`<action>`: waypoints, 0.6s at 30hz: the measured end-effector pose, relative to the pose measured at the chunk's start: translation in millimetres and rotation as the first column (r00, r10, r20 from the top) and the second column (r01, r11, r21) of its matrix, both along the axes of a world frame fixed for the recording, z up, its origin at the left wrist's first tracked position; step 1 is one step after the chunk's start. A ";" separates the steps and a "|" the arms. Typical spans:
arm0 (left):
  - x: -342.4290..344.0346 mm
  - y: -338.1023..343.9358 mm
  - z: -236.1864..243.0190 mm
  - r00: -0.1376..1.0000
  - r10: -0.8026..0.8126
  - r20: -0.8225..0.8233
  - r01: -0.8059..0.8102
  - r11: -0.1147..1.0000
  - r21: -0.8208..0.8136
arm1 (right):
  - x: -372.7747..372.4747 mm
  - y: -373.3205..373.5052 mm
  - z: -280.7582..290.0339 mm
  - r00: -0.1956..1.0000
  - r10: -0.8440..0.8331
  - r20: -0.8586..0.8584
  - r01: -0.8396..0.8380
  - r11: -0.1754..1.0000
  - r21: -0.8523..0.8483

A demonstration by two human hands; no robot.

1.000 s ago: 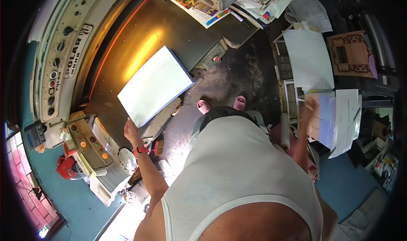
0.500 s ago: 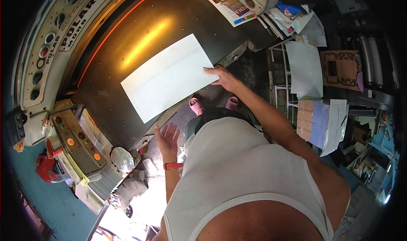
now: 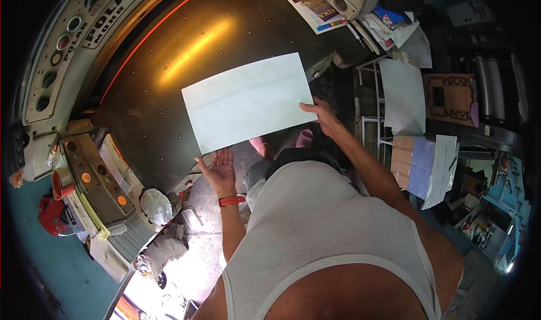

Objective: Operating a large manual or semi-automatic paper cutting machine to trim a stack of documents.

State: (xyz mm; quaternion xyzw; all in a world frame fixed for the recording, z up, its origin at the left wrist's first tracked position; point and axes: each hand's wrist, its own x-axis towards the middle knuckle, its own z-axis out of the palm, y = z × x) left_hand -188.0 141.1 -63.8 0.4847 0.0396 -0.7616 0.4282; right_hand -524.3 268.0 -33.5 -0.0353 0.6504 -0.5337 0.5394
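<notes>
A rectangular piece of white paper (image 3: 248, 103) is held out over the front edge of a dark metal machine table (image 3: 141, 125); whether it is one sheet or a thin stack I cannot tell. At its lower right corner my right hand (image 3: 324, 116) grips the edge, thumb on top and fingers hidden beneath. Palm up, my left hand (image 3: 220, 172) has its fingers stretched out and its fingertips at the paper's near left edge. A red band circles that wrist.
A control panel with orange buttons (image 3: 101, 176) and a plastic-wrapped bundle (image 3: 158, 206) stand at the left. Printed sheets (image 3: 307, 7) lie at the table's far right. Beyond my right arm are a white wire rack (image 3: 372, 120) and a wrapped carton stack (image 3: 414, 165).
The paper has shifted right and turned slightly clockwise, with my right hand still on it. My left hand has come up to its near edge, and the view has shifted a little.
</notes>
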 end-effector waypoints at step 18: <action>-9.6 -5.7 57.2 0.603 -0.593 0.534 0.744 0.659 -0.108 | -30.6 66.7 7.3 0.941 0.081 -0.328 -0.072 0.997 0.038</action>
